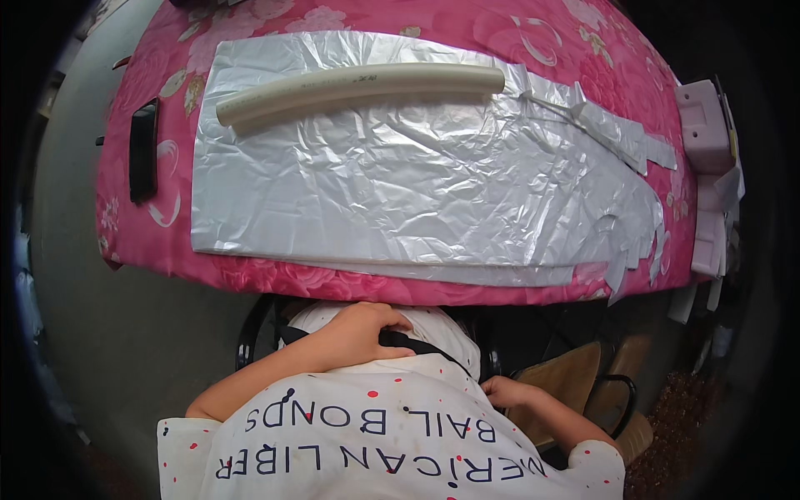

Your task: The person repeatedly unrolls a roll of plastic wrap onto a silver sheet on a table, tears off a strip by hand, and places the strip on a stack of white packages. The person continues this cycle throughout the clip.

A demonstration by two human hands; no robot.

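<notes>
Spanning white shirt (392, 437): dark lettering (377, 422)

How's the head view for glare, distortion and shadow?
Head view: bright glints streak the crinkled silvery sheet; fisheye bows the pink tablecloth's front edge, so I can't tell how much the pale tube really curves; the corners fall to black; the left hand shows without obvious motion blur.
</notes>
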